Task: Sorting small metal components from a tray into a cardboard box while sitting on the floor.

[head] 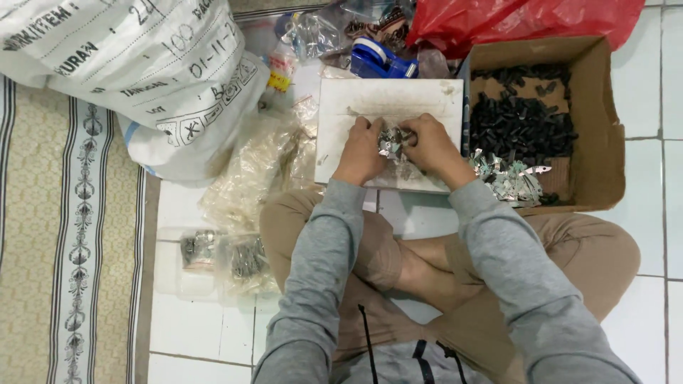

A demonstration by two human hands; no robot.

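Metal pieces (390, 140) sit bunched between my two hands, right over the white board (388, 99) in front of my crossed legs. My left hand (361, 151) and right hand (430, 146) both pinch the small shiny cluster, knuckles up, wrists angled inward, equally close. More pieces lie in the cardboard box (605, 121) just right of my right wrist.

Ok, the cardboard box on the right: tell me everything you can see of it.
The cardboard box is brown, open-topped and shallow, flaps folded outward, lying flat on the white tiled floor. Inside are a heap of small black pieces toward the back and a pile of small silvery metal pieces at the front. Its left wall lies against the white board. Neither hand touches it.
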